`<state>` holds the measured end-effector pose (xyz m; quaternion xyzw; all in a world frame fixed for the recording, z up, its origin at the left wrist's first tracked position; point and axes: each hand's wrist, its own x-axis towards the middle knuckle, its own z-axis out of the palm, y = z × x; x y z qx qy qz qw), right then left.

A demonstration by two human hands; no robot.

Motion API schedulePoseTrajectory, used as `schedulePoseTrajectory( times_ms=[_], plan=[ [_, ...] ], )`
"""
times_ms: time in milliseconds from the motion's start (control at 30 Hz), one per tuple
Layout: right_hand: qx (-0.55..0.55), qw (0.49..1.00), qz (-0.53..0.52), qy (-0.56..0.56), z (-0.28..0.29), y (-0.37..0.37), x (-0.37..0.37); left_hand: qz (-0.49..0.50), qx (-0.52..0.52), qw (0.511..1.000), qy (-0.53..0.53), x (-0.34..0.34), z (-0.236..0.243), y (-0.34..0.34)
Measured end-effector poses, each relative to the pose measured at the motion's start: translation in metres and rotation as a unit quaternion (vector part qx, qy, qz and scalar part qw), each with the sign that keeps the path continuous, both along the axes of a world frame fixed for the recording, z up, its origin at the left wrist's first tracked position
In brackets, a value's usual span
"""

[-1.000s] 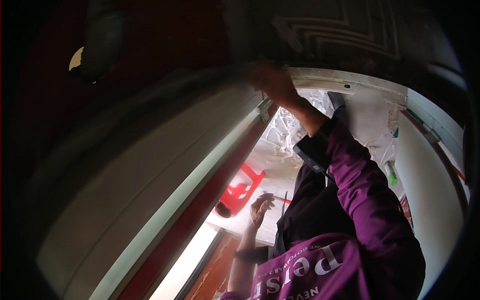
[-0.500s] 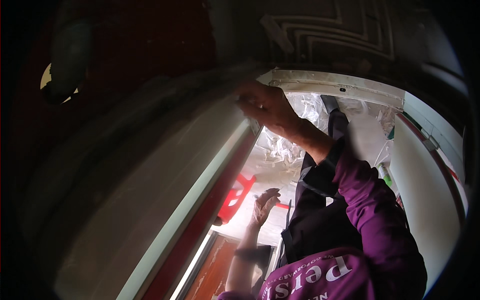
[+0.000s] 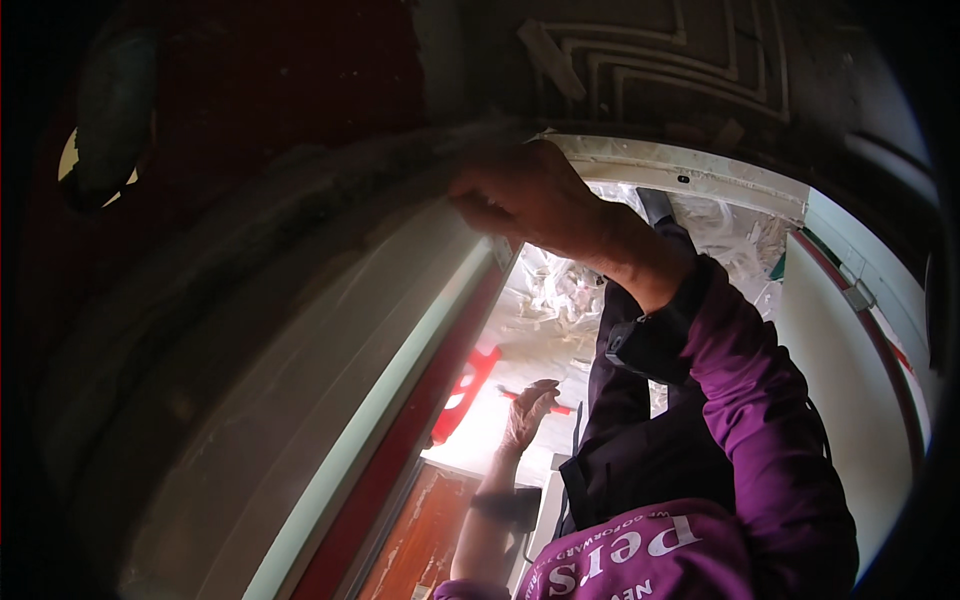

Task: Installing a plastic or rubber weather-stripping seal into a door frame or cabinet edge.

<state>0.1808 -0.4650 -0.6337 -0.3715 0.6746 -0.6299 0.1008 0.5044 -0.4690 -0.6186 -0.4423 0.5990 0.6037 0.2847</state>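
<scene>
My right hand [image 3: 535, 200] is raised at the upper end of a pale panel [image 3: 340, 290], close under the dark surface overhead. Its fingers are curled and in shadow, and whatever they may grip is hidden. A black band with a small device [image 3: 640, 345] circles that wrist below the purple sleeve. Lower down, my left hand [image 3: 528, 415] is bent at the fingers around a thin red stick [image 3: 562, 409], which shows on both sides of it. The panel's edge has a light green strip [image 3: 345, 425] and a dark red one [image 3: 385, 455] running alongside.
A red plastic object with cut-outs [image 3: 468, 395] stands beyond the red strip. Crumpled clear plastic sheeting [image 3: 560, 285] covers the floor. At right is a white door-like panel [image 3: 840, 350]; a white frame [image 3: 680, 165] spans the top. A reddish-brown wooden board [image 3: 425, 530] is below.
My right hand has shifted slightly up and left along the panel's upper end, its wrist turning so the banded device shows more. The left hand stays nearly still with the red stick.
</scene>
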Motion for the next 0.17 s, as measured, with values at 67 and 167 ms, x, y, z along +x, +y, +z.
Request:
schedulePoseTrajectory(
  times_ms=[67,167],
  plan=[
    [0.013,0.999,0.029,0.005,-0.002,-0.001,-0.002,0.003,0.002,1.0,-0.002,-0.003,-0.001,0.002],
    [0.009,0.998,0.017,-0.053,-0.006,-0.002,0.0,0.015,0.013,1.0,-0.01,-0.013,-0.001,0.005]
  ],
)
